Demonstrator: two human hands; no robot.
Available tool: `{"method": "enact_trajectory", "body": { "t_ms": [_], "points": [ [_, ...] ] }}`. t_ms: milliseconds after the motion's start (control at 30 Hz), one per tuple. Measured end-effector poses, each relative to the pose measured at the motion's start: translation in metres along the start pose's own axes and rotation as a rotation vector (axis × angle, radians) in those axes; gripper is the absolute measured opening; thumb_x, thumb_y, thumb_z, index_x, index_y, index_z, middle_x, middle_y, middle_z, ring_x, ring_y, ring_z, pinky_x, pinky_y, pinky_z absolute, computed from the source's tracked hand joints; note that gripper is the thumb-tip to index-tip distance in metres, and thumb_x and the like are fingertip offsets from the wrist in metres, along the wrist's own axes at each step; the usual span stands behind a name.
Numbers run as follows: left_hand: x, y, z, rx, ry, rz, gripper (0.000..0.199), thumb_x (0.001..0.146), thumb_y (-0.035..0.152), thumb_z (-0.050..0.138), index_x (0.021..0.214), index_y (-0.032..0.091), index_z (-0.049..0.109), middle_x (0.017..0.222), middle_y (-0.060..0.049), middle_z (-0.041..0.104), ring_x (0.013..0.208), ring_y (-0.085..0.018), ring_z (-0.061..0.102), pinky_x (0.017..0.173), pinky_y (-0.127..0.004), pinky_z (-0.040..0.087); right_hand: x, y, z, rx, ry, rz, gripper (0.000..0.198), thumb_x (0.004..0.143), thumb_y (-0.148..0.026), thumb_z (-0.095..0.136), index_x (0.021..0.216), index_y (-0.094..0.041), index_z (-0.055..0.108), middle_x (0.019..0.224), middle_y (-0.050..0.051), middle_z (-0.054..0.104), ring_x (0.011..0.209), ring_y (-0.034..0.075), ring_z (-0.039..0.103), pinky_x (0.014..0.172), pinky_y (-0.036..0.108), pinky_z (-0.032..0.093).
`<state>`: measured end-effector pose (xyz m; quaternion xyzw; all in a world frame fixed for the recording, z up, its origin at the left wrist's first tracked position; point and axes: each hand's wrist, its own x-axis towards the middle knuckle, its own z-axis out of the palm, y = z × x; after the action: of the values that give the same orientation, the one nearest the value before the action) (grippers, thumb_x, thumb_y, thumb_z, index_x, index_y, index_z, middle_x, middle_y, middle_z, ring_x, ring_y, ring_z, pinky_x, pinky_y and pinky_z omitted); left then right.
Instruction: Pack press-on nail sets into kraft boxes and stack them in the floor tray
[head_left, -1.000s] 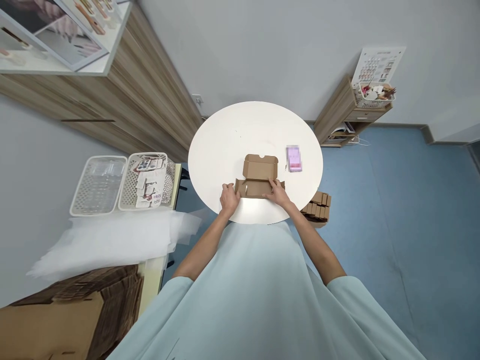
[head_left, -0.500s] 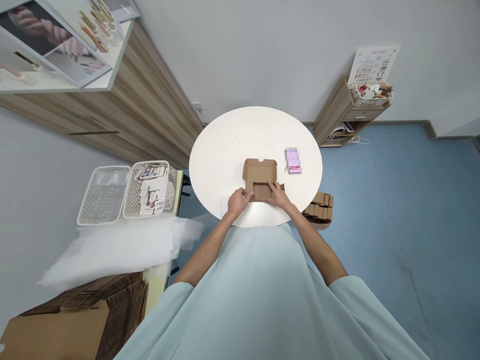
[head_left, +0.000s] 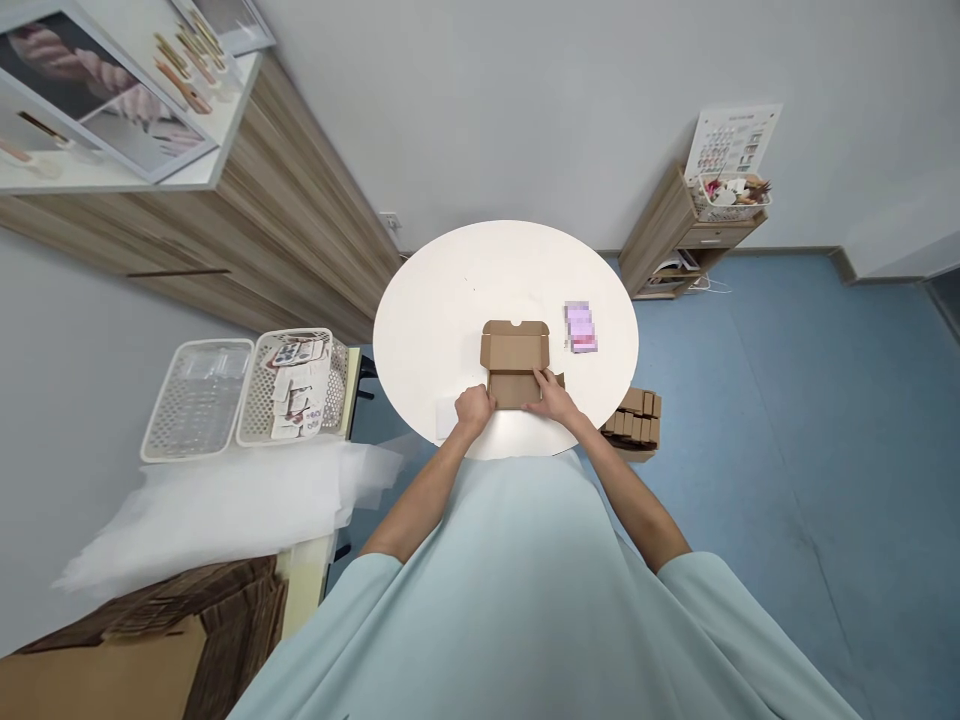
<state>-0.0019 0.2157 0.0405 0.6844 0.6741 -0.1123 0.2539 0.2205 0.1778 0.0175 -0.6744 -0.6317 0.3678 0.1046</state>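
No word, brand or number could be read. A white printed sheet, upright above the small wooden cabinet by the wall, carried a line like a heading near its top edge and rows of small pictures and marks below, all too fine to make out. The printed cards in the perforated white basket bore marks too small to decipher. Pixelation obscured the face of the purple pack on the round table.

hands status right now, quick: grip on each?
Left hand: closed, holding the left side of the open cardboard box.
Right hand: fingers and thumb spread, holding the same box's right side.
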Motion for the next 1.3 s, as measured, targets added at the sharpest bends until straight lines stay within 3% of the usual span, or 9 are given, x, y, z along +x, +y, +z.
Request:
{"method": "enact_trajectory", "body": {
  "t_ms": [100,200,367,533,667,900,1000,1167,1300],
  "points": [
    [-0.001,0.002,-0.001,-0.003,0.003,0.001,0.022,0.101,0.023,0.053,0.103,0.017,0.074,0.104,-0.015,0.078,0.101,-0.031,0.074,0.078,-0.035,0.05,-0.014,0.012,0.0,0.094,0.251,0.022,0.072,0.098,-0.042,0.069,0.162,-0.02,0.044,0.159,0.019,0.052,0.119,0.028,0.07,0.098,0.039,0.057],
    [-0.001,0.002,0.0,-0.012,0.004,0.004,0.023,0.1,0.022,0.053,0.102,0.017,0.075,0.102,-0.015,0.078,0.1,-0.03,0.074,0.078,-0.035,0.051,-0.027,0.029,-0.002,0.146,0.457,0.198,0.051,0.1,-0.046,0.061,0.142,-0.016,0.058,0.131,0.017,0.07,0.098,0.026,0.072,0.09,0.039,0.057],
    [0.0,0.002,0.002,-0.025,0.024,0.003,0.025,0.101,0.022,0.052,0.104,0.017,0.076,0.105,-0.016,0.078,0.104,-0.032,0.074,0.08,-0.036,0.051,-0.033,0.041,-0.002,0.155,0.319,0.337,0.018,0.097,-0.036,0.058,0.102,-0.021,0.067,0.103,0.011,0.08,0.096,0.027,0.074,0.089,0.037,0.055],
    [0.003,0.003,0.005,-0.057,0.024,-0.006,0.025,0.099,0.02,0.052,0.103,0.016,0.076,0.105,-0.018,0.078,0.102,-0.034,0.074,0.079,-0.038,0.051,-0.033,0.017,0.001,0.199,0.292,0.26,0.019,0.101,-0.038,0.053,0.103,-0.023,0.065,0.107,0.01,0.081,0.1,0.026,0.076,0.088,0.035,0.055],
    [0.004,0.003,0.007,-0.062,0.029,-0.002,0.024,0.098,0.019,0.053,0.101,0.016,0.076,0.103,-0.018,0.077,0.101,-0.034,0.074,0.08,-0.039,0.051,-0.031,-0.005,0.001,0.189,0.226,0.198,0.028,0.104,-0.051,0.057,0.1,-0.024,0.065,0.099,0.009,0.08,0.101,0.027,0.077,0.09,0.035,0.054],
    [0.003,0.003,0.007,-0.056,0.036,0.002,0.026,0.099,0.019,0.051,0.103,0.015,0.076,0.104,-0.017,0.078,0.1,-0.033,0.074,0.078,-0.038,0.05,-0.021,-0.006,-0.003,0.159,0.233,0.134,0.042,0.109,-0.058,0.044,0.095,-0.024,0.063,0.102,0.007,0.076,0.092,0.024,0.073,0.09,0.033,0.053],
    [0.002,0.004,0.007,-0.051,0.038,0.001,0.026,0.1,0.019,0.049,0.104,0.015,0.075,0.105,-0.018,0.078,0.101,-0.033,0.074,0.077,-0.037,0.049,-0.018,-0.002,0.002,0.161,0.246,0.122,0.041,0.111,-0.054,0.04,0.099,-0.023,0.064,0.109,0.008,0.072,0.094,0.022,0.071,0.092,0.032,0.054],
    [0.001,0.003,0.008,-0.075,0.039,-0.013,0.024,0.1,0.02,0.051,0.102,0.017,0.074,0.103,-0.016,0.078,0.099,-0.032,0.074,0.077,-0.037,0.049,-0.012,0.001,0.019,0.092,0.195,0.135,0.023,0.103,-0.04,0.057,0.113,-0.022,0.068,0.123,0.009,0.061,0.088,0.019,0.068,0.094,0.033,0.056],
    [0.0,0.003,0.009,-0.075,0.044,-0.013,0.025,0.1,0.02,0.05,0.104,0.017,0.075,0.105,-0.017,0.078,0.101,-0.033,0.074,0.078,-0.037,0.05,-0.01,0.003,0.025,0.013,0.215,0.111,0.026,0.105,-0.027,0.047,0.121,-0.021,0.067,0.125,0.011,0.06,0.092,0.021,0.068,0.094,0.036,0.055]
  ]
}}
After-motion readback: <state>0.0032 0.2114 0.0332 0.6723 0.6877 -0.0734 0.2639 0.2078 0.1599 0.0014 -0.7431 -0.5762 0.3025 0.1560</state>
